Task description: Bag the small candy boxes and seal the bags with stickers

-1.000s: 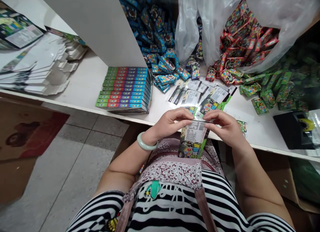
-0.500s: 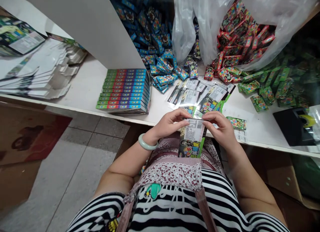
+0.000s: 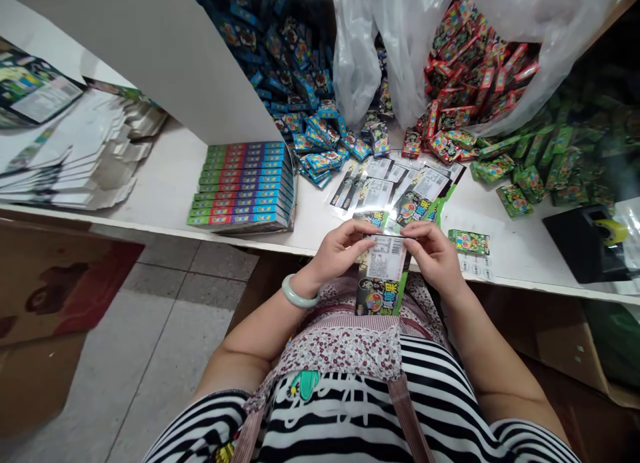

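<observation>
Between my two hands is a printed candy packet with a white label panel, a black ground and a green edge. My left hand pinches its upper left corner between thumb and fingers. At the upper right corner, my right hand does the same. The packet hangs over my lap, just off the shelf's front edge. Behind my fingertips lie several matching packets, fanned and overlapping on the white shelf. A small green candy box rests just right of my right hand.
A stack of small multicoloured boxes stands on the left by a white divider. Piles of blue boxes, red boxes and green boxes fill the back. A black tape dispenser sits right; flattened cartons lie far left.
The view has shifted slightly. Both hands keep the same pinch on the packet, which has barely moved.
</observation>
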The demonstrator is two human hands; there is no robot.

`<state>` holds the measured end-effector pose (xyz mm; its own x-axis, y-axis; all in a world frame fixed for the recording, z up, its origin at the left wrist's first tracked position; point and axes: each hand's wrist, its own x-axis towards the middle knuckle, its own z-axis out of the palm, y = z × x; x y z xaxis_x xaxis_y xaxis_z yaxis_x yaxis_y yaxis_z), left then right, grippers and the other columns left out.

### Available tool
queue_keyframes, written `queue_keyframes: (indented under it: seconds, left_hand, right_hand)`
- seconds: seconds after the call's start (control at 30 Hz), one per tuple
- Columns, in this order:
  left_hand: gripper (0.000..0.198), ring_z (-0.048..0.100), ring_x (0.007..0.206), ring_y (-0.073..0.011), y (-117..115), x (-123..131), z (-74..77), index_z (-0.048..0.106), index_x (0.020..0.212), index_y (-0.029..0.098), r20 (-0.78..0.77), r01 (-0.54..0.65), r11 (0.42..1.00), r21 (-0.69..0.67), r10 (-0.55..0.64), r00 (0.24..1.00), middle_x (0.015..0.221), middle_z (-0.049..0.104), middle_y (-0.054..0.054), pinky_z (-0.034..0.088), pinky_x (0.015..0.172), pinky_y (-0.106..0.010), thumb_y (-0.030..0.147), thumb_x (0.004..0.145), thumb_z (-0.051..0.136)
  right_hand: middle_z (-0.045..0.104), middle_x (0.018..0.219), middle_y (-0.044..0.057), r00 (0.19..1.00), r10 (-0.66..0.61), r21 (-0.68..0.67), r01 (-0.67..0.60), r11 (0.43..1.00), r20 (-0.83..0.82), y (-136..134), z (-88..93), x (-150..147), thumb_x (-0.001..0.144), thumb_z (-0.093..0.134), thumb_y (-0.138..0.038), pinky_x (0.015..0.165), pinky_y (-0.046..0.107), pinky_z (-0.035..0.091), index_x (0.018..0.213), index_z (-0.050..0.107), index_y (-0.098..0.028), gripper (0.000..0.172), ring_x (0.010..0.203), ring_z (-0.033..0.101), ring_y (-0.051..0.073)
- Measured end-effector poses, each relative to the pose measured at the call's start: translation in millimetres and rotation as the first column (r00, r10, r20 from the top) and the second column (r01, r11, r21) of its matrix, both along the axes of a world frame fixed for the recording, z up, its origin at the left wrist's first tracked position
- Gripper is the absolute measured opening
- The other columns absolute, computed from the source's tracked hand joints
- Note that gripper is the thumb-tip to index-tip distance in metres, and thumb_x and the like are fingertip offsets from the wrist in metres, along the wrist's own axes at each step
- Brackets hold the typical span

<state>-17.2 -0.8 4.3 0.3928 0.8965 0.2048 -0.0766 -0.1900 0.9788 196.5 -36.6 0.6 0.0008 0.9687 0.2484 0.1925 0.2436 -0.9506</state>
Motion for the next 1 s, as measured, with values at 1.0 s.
queue_keyframes:
  seconds: [1.0]
  left_hand:
    - [0.025, 0.063, 0.101, -0.0257, 99, 42, -8.1, 0.066, 0.099, 0.021, -0.646, 0.202, 0.956, 0.212, -0.018, 0.763, 0.102, 0.065, -0.008, 0.050, 0.091, -0.040, 0.043, 0.086, 0.061]
  right_hand:
    - [0.069, 0.102, 0.010, 0.686, -0.178, -0.176, 0.413, 0.893, 0.706, 43, -53.1, 193, 0.076, 0.070, -0.019, 0.094, 0.046, 0.048, 0.086, 0.069, -0.021, 0.011, 0.104, 0.060, 0.030]
